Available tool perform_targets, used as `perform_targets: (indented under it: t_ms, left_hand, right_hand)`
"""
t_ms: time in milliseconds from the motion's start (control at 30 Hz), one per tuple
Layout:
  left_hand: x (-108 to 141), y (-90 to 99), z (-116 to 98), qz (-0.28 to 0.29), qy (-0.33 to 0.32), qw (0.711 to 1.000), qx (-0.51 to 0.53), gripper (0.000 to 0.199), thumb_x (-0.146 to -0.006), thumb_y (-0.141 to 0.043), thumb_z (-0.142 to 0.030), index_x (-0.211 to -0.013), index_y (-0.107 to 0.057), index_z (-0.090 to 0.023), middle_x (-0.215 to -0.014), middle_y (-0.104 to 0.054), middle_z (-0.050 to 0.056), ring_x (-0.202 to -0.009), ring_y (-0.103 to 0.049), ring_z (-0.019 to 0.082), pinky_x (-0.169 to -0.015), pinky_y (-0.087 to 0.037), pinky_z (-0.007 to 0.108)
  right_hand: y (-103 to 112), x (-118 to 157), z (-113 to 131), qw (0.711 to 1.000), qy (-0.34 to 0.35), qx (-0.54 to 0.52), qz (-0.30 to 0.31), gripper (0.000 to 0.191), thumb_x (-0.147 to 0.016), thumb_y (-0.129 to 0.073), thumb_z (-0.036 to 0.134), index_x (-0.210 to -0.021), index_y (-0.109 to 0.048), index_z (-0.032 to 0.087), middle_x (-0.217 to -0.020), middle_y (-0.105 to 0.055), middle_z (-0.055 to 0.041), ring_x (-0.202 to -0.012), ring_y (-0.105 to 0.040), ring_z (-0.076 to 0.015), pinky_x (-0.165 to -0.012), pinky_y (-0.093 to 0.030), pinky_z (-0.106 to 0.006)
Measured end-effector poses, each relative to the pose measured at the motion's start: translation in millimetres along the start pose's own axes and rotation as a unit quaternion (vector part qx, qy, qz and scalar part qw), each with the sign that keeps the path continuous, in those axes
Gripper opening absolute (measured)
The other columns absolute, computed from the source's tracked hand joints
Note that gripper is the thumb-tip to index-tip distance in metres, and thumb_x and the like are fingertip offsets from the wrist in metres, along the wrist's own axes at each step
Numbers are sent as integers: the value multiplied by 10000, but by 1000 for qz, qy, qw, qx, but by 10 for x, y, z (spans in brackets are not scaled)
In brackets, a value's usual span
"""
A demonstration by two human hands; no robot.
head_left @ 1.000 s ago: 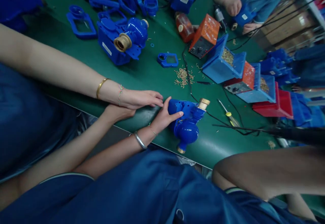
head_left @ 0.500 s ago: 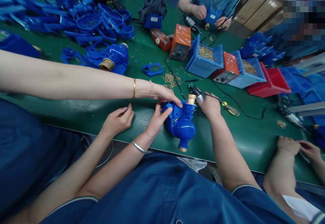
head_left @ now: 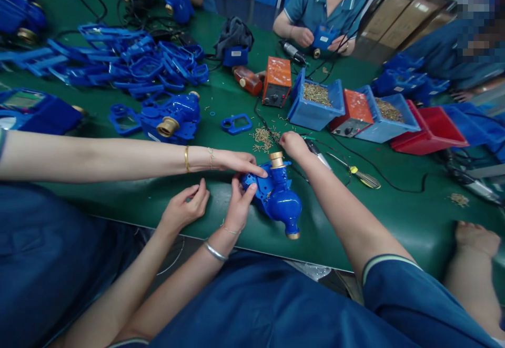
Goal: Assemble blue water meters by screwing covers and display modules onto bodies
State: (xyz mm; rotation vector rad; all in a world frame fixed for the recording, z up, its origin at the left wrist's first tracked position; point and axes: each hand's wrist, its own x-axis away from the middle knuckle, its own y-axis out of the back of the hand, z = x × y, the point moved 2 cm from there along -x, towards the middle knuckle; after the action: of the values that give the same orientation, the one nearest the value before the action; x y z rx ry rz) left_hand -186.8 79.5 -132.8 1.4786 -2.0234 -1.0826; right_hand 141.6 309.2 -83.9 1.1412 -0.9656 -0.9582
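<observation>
Water meter body (head_left: 278, 200), painted blue, lies on the near part of the green table (head_left: 394, 216), a little in from the near edge. One brass end (head_left: 276, 158) points to the far side and a smaller brass end points to the near right.

The left hand (head_left: 238, 206), with a silver bracelet on the wrist, grips the left end of the meter: the thumb and the fingers press on the blue flange. The right hand (head_left: 294, 145) is just to the right of the far brass end, with its back turned up. I cannot tell if its fingers close on anything. A power screwdriver (head_left: 317, 150) lies just beside its wrist.

Two other hands are near. A co-worker's hand with a gold bracelet (head_left: 236, 161) comes from the left and its fingertips touch the far left side of the meter. Another hand (head_left: 185, 208) is on the table edge to the left of the left hand, loosely curled and apart from the meter.

A small heap of brass screws (head_left: 262, 138) lies just behind the meter, on the far side. To the right there is a screwdriver with a yellow handle (head_left: 361, 175). Further away stand a blue bin (head_left: 315, 108) with screws inside, an orange box (head_left: 276, 80) and a red tray (head_left: 430, 132). On the far left lie a second blue meter (head_left: 173, 119), one single blue frame (head_left: 235, 124) and a big pile of blue frames (head_left: 138, 66). More people sit at the far side of the table and hold blue parts.
</observation>
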Motion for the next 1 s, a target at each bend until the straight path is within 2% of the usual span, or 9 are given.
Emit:
perform_targets:
  t_ms: [100,233,300,400,533,600,767,867,1000]
  left_hand:
    - [5,27,-30,3,46,998,43,500,-974,-237,-223,-1411,-474,-273,-1263,-587,152,-1369,-440,284,-1174,-360,450]
    - [32,49,-36,23,126,980,152,481,-992,-228,-300,-1321,-558,-179,-1257,-578,164,-1414,-370,274,-1202,-296,442]
    - [21,47,-50,36,103,984,141,481,-1002,-190,-296,-1312,-536,-169,-1235,-577,170,-1408,-379,277,-1202,-278,465]
    - [-31,30,-85,51,10,998,28,483,-996,-126,-214,-1365,-435,-175,-1180,-584,159,-1382,-421,254,-1174,-332,448]
    - [-89,14,-122,22,-126,970,-205,519,-929,-206,-109,-1429,-337,-158,-1120,-585,164,-1312,-510,254,-1036,-511,385]
    - [-90,13,-120,-1,-158,954,-253,551,-900,-258,-97,-1442,-331,-158,-1105,-586,165,-1282,-539,265,-981,-554,370]
    - [-62,2,-37,39,-41,998,-40,517,-979,-96,-151,-1455,-294,-112,-1268,-530,170,-1409,-376,234,-1171,-316,408]
    - [-62,-11,-6,48,23,992,112,505,-1014,-80,-239,-1407,-378,-130,-1322,-503,145,-1449,-292,203,-1211,-187,365]
    - [-78,-16,-21,46,34,983,174,491,-1022,-112,-276,-1377,-420,-136,-1329,-513,138,-1470,-229,202,-1223,-120,374]
  right_hand:
    - [114,62,-11,1000,8,-12,-9,177,-944,-549,235,-919,-655,97,-979,-665,-121,-943,-628,-204,-895,-500,-375]
    - [564,475,139,996,33,-50,-66,161,-938,-508,196,-962,-653,132,-964,-686,-102,-915,-632,-213,-849,-481,-335]
    - [826,836,310,981,81,-116,-135,124,-931,-559,252,-995,-634,177,-958,-687,-53,-858,-638,-185,-788,-486,-303]
    - [1037,1399,619,948,197,-216,-126,125,-898,-631,247,-1015,-620,204,-914,-684,-19,-787,-644,-158,-710,-500,-264]
    - [951,1818,893,931,332,-140,-50,116,-950,-539,203,-979,-649,180,-940,-680,-60,-867,-640,-186,-756,-512,-297]
    - [859,1853,925,930,351,-88,-65,187,-967,-504,233,-931,-679,177,-997,-674,-92,-920,-627,-221,-796,-517,-357]
    - [659,1733,903,935,321,-78,-128,159,-907,-599,261,-829,-735,235,-1468,-440,-31,-1406,-307,-317,-1133,-312,-554]
    - [546,1659,903,943,305,-89,-101,132,-861,-644,230,-778,-747,237,-1494,-410,2,-1454,-208,-322,-1170,-233,-585]
    - [485,1631,939,951,289,-78,-83,124,-813,-680,200,-713,-745,234,-1490,-419,18,-1460,-184,-342,-1163,-200,-615]
